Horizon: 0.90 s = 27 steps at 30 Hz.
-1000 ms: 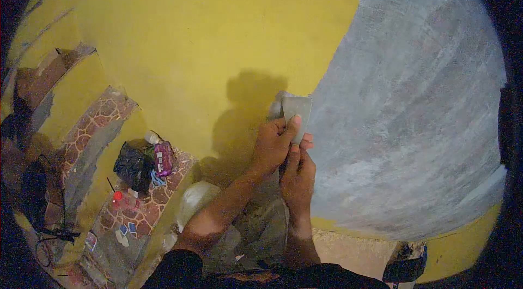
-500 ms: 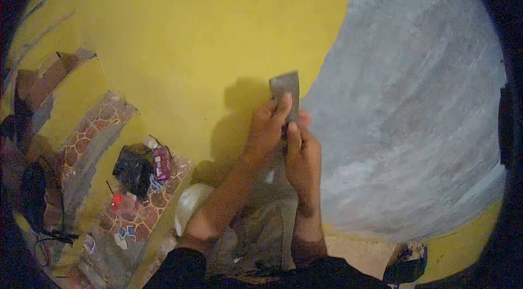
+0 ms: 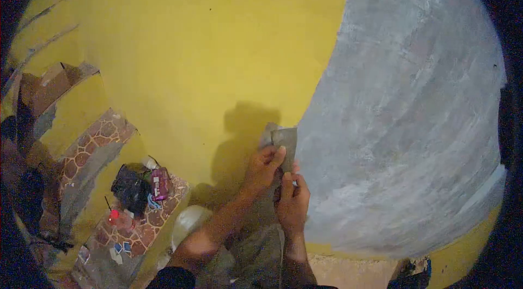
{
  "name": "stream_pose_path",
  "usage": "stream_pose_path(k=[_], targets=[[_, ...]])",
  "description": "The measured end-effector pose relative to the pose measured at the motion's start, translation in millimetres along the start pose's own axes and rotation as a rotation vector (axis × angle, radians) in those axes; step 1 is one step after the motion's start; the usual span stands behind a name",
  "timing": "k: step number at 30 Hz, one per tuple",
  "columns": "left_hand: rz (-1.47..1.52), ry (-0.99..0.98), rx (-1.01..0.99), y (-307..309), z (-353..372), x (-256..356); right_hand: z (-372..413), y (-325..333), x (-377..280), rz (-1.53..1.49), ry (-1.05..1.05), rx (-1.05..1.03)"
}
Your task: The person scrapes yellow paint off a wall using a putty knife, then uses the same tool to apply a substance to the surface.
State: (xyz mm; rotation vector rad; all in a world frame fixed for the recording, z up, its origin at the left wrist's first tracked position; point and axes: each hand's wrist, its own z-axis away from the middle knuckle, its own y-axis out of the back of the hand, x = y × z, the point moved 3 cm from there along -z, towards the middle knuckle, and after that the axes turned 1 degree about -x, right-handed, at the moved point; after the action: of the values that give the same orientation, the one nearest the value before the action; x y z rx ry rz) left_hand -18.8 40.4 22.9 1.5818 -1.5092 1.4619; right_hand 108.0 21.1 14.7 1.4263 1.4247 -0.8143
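Observation:
A grey-brown piece of sandpaper (image 3: pixel 285 140) stands upright in front of the yellow wall, at its border with the grey area. My left hand (image 3: pixel 263 169) pinches it from the left, thumb pressed on its face. Lower down, my right hand (image 3: pixel 293 202) has its fingers closed around the sheet's lower part, thumb pointing up. At the upper left, a paler edge shows behind the front layer. Much of the lower end is covered by my fingers.
The yellow wall (image 3: pixel 218 43) meets a rough grey area (image 3: pixel 408 114) at right. Stone-patterned steps (image 3: pixel 98 139) are at left. On one lie a black bag (image 3: pixel 131 188), a purple packet (image 3: pixel 160 184) and a red-capped item (image 3: pixel 114 217). A white rounded object (image 3: pixel 190 223) sits beside my left forearm.
Both hands have moved down with the sandpaper, and slightly left. A paler edge now shows behind its upper left. The whole view has shifted a little.

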Motion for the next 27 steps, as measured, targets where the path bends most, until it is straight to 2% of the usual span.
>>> stream_pose_path(k=[1,3,5,7,9,10,12,20,23,27], targets=[[0.004,-0.022,-0.006,-0.5,-5.8,-4.0,-0.9,-1.0,6.7,-0.007,0.064,0.017],[0.223,0.093,-0.075,-4.4,-8.9,-19.0,-2.7,-1.7,6.7,-0.005,0.119,0.045],[0.189,0.093,-0.082,-2.7,-9.5,-12.9,8.7,-1.6,-5.3,-0.088,-0.004,-0.035],[0.147,0.102,-0.076,-6.0,1.6,3.3,15.2,0.7,-5.5,-0.067,-0.019,-0.044],[0.005,-0.080,0.036,-11.8,14.7,32.6,17.1,-0.8,-9.2,-0.059,-0.009,-0.062],[0.002,-0.073,0.039,-11.1,10.7,27.3,16.9,-0.3,-14.9,-0.035,0.012,-0.039],[0.222,0.138,-0.031,-12.6,-0.1,10.6,14.6,-0.2,-21.9,-0.010,0.040,-0.020],[0.184,0.202,-0.013,-22.8,6.1,28.2,13.8,-0.1,-30.7,0.310,0.050,0.032],[0.180,0.195,-0.003,-25.0,7.2,34.4,15.0,-1.8,-55.3,0.210,0.105,0.076],[0.178,0.211,0.003,-28.2,3.3,31.4,4.3,7.1,-43.9,0.296,0.103,0.060]])
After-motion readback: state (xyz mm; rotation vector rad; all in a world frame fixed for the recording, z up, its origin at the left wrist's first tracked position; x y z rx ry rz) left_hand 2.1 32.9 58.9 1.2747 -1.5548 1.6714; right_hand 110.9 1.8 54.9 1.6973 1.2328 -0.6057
